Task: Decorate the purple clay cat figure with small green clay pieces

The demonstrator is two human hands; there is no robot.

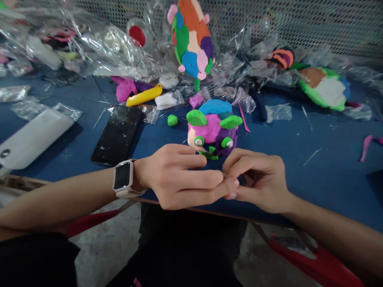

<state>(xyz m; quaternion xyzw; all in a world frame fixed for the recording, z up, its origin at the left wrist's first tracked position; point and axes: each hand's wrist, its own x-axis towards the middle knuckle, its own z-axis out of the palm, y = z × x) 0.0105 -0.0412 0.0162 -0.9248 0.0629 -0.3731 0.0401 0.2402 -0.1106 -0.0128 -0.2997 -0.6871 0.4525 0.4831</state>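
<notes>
Blue tabletop [329,175], mesh [239,16] & plastic bags [113,44] behind. Multicolour clay head [209,129] on it, just beyond L hand [179,177] & R hand [260,177], abt equally near, eyed side toward both. Grips touching at tips; clamped on sth or not, can't tell.

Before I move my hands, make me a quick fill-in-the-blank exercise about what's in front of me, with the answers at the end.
1. Of the left hand and the right hand, only the ____ one has a square, pale-banded smartwatch at its wrist.
2. Both leaf-shaped clay flaps atop the multicoloured clay animal head are ____.
3. The long, ridged object just beyond the flat black phone is ____.

Missing words: left; green; yellow.
</notes>
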